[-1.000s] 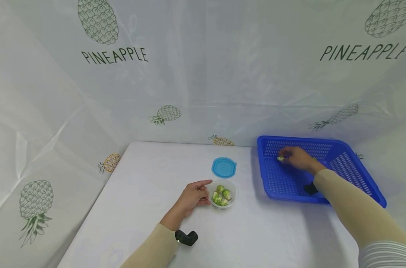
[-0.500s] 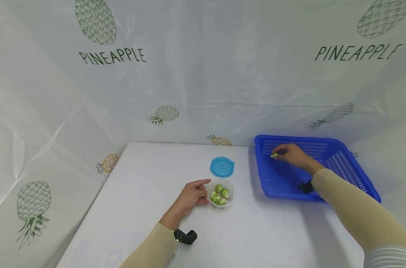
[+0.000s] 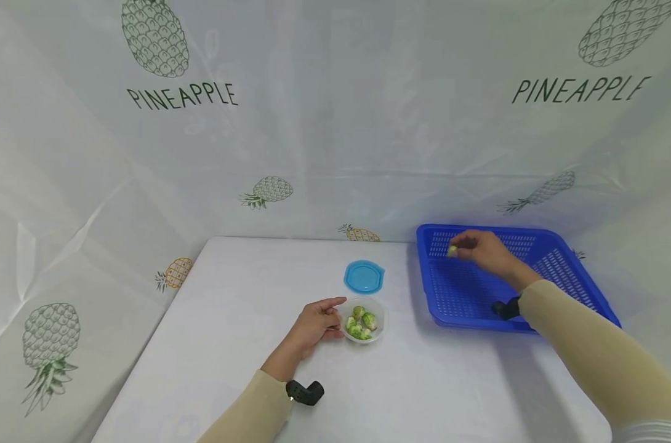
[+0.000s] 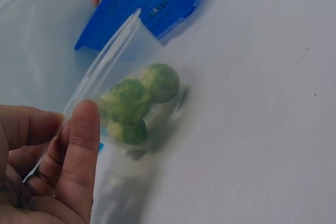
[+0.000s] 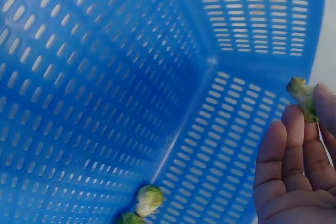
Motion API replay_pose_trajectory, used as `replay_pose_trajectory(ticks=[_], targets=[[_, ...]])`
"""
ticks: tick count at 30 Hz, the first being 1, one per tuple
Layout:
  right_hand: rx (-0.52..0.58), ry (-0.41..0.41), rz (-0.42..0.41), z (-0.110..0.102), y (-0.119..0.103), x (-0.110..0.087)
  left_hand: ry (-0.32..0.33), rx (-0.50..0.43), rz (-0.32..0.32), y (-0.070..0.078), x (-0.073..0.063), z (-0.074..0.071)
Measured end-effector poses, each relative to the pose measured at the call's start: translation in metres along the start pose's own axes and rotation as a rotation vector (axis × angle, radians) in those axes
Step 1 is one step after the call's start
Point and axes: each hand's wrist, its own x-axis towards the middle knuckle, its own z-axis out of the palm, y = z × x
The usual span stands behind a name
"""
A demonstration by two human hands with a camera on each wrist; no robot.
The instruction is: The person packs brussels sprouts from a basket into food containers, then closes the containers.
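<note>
My left hand [image 3: 315, 326] holds the rim of a clear plastic tub [image 4: 157, 51] on the table. Several green Brussels sprouts [image 4: 129, 100] lie inside the tub, some hidden behind others in the left wrist view. Over the left part of a blue plastic basket [image 3: 457, 295], my right hand [image 3: 487, 251] pinches a small Brussels sprout [image 5: 303, 97] between thumb and fingertips. Down in the basket, two more sprouts [image 5: 149, 199] show at the bottom edge of the right wrist view; one is cut off by the frame.
A light blue lid [image 3: 364, 277] lies flat behind the tub. The white table [image 3: 258, 283] meets a pineapple-printed sheet [image 3: 324, 123] at its back and left edges. Slotted walls [image 5: 252, 14] rise around the basket.
With the sprout in its fingers, my right hand has risen slightly and shifted toward the basket's back left. My left hand keeps its place at the tub. The head view shifts slightly.
</note>
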Motion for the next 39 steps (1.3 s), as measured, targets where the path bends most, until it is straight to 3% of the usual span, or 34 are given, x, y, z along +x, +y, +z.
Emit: replay_pose_trajectory(ticks=[20,39], targets=[[0.018,0.055,-0.001,-0.011,-0.035,-0.022,0.019,0.002,-0.004,0.000,0.000,0.002],[0.104,0.092,-0.056,0.003,-0.060,-0.043,-0.004,-0.009,0.016,0.000,0.001,0.003]])
